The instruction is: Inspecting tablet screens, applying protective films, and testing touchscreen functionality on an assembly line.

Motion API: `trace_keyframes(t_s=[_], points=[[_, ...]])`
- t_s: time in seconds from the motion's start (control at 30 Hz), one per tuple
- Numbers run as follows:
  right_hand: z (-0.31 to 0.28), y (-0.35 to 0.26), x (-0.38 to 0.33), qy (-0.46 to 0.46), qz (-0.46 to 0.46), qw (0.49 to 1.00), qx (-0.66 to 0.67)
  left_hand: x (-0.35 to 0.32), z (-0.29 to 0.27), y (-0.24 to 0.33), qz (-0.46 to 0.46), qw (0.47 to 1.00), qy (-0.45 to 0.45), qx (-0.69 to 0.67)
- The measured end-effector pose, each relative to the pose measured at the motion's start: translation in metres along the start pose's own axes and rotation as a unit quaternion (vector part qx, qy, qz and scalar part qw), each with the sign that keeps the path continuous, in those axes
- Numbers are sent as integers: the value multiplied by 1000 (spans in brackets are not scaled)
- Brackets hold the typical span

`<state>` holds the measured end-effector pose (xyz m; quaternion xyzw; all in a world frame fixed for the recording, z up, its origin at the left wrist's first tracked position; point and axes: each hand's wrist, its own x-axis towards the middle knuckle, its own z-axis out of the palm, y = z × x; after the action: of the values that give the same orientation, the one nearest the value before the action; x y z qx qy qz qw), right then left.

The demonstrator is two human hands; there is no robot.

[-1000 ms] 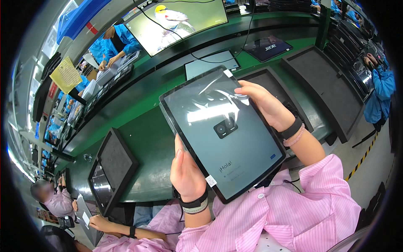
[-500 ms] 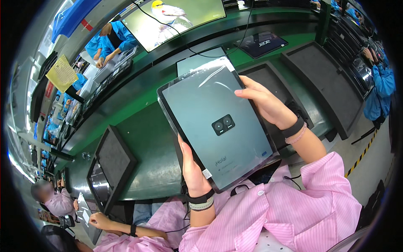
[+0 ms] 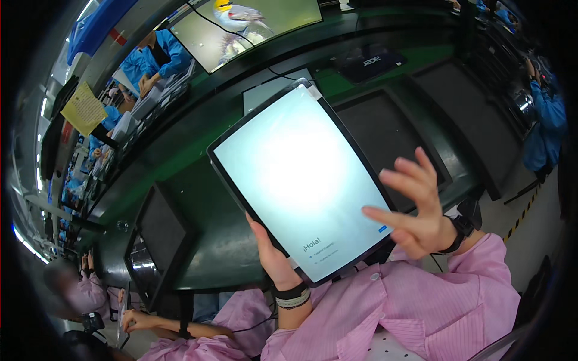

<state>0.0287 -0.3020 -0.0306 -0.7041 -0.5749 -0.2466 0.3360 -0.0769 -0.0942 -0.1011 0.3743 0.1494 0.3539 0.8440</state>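
A large tablet [image 3: 295, 180] with a bright, nearly white screen lies tilted in front of me, face up. My left hand [image 3: 276, 260] grips its lower left edge, the thumb along the bezel and the other fingers hidden underneath. Over the lower right part of the screen is my right hand [image 3: 418, 213], holding nothing, its fingers spread and a little blurred. The index finger points at the glass near a small blue button; whether it touches I cannot tell. A pale tab sticks to the tablet's top corner.
Dark trays stand on the green bench [image 3: 229, 240]: a left tray [image 3: 165, 225], a tray behind my right hand [image 3: 376, 129] and a far right tray [image 3: 469, 114]. Behind are another pale-screened device [image 3: 259, 96], a dark flat device [image 3: 370, 65] and a monitor [image 3: 277, 30]. Co-workers sit left and right.
My right hand has let go of the tablet's upper right edge and come down over its lower right corner, fingers spreading. The screen looks much brighter, and the tablet has shifted slightly left.
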Motion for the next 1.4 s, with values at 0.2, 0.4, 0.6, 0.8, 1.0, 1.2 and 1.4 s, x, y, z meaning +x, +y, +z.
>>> trace_keyframes(t_s=[0.2, 0.4, 0.6, 0.8, 1.0, 1.2, 1.4], points=[[-5, 38, 26, 84, 194, 915, 343, -12, -20, 8, 51, 990, -133, 19], [-6, 26, 27, -6, 240, 703, 669, -26, -54, -4, 75, 982, -160, 71], [-4, 22, 30, 1, 270, 715, 645, -29, -49, -2, 58, 983, -165, 52], [7, 20, 23, -75, 354, 690, 627, -17, -14, 2, 69, 997, 20, 18], [21, 31, 6, -14, 353, 619, 701, -1, 15, 15, -5, 982, -37, -185], [36, 20, 2, 43, 369, 552, 746, 10, -1, 15, 56, 987, -47, -144], [47, 8, 6, 185, 362, 598, 691, 16, 2, 7, 132, 987, 68, -67]])
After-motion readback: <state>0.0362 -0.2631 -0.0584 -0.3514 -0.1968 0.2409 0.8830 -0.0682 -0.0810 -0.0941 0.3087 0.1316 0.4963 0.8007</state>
